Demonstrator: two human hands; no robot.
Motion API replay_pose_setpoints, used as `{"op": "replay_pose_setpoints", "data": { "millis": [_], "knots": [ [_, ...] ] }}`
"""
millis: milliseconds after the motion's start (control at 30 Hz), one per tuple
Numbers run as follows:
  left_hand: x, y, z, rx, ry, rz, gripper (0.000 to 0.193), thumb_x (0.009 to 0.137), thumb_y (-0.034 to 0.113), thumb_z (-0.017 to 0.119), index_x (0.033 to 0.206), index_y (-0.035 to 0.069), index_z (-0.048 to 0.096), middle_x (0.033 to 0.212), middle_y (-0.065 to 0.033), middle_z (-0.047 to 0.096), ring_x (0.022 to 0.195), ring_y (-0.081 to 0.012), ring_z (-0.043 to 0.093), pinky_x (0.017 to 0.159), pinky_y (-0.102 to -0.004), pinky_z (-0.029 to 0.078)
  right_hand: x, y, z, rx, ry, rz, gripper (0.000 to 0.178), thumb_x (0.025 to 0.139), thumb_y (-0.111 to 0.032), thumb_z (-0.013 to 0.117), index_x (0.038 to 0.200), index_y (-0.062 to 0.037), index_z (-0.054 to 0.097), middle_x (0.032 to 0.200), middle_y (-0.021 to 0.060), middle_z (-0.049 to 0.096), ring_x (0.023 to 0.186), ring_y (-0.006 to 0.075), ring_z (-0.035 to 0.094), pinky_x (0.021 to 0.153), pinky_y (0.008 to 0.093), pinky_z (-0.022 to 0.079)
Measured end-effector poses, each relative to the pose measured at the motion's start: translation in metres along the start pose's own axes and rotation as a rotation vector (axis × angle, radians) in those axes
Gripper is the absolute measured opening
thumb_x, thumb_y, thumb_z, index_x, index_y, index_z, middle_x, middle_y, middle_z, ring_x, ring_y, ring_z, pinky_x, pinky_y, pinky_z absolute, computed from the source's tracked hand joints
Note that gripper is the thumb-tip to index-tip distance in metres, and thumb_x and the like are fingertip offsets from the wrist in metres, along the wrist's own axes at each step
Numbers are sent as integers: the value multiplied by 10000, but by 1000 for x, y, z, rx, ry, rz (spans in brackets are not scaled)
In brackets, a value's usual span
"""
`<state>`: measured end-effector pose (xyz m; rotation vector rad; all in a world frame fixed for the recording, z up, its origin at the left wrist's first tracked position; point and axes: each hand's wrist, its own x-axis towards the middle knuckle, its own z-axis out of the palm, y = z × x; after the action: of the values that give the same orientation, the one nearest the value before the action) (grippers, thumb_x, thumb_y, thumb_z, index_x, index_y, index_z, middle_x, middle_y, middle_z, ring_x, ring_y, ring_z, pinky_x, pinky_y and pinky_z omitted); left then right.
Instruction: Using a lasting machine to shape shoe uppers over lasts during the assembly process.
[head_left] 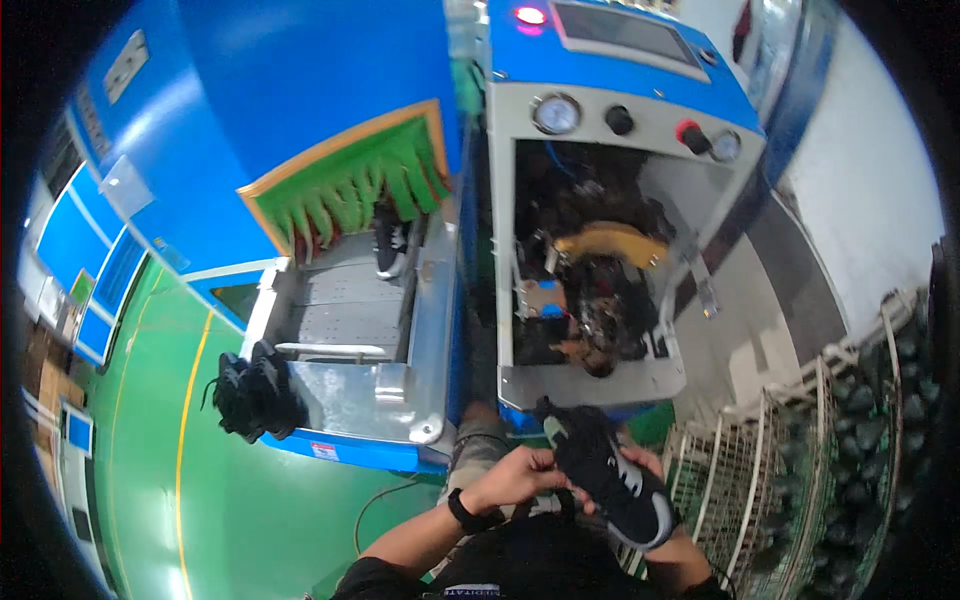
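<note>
Head cam: R hand (645, 460) grasps blk shoe (612, 478); L hand (522, 478) fingers curled at its edge, pinch unclear. Handling appears underway, unfinished; 2nd shoe (389, 242) on conveyor (340, 320).

The person wears a black shirt (540, 560) with short black sleeves (368, 580) and a small strip of pale lettering (472, 591) in front. A dark band (462, 511) circles the left wrist (482, 498); the legwear (476, 462) has a mottled greyish pattern.

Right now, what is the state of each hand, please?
Left hand: curled close beside the black sneaker; its grip cannot be told.
Right hand: holding the black sneaker, partly hidden behind it.
</note>
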<state>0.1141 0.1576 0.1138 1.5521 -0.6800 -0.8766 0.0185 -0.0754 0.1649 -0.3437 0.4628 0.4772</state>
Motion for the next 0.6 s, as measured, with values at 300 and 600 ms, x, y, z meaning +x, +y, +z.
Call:
{"op": "replay_pose_setpoints", "data": {
  "millis": [300, 600],
  "knots": [
    [-15, 99, -2, -131, 170, -83, 193, 973, 204, 726, 907, 24, 704, 731, -7, 610, 689, -77, 542, 618, -286, 447, 1, -112, 80, -1247, 67, -1014, 913, 764, -41, 759, 1576, 27, 347, 1442, 131, 571, 1255, 187, 577, 1099, 319, 415],
    [70, 49, -31, -820, 379, -58, 171, 1007, 190, 656, 920, 43, 662, 677, 39, 546, 545, -68, 463, 508, -240, 375, 61, -152, 176, -2215, 642, -878, 878, 741, -265, 747, 1562, -276, 437, 1005, 237, 610, 922, 421, 645, 857, 444, 537]
  ]
}}
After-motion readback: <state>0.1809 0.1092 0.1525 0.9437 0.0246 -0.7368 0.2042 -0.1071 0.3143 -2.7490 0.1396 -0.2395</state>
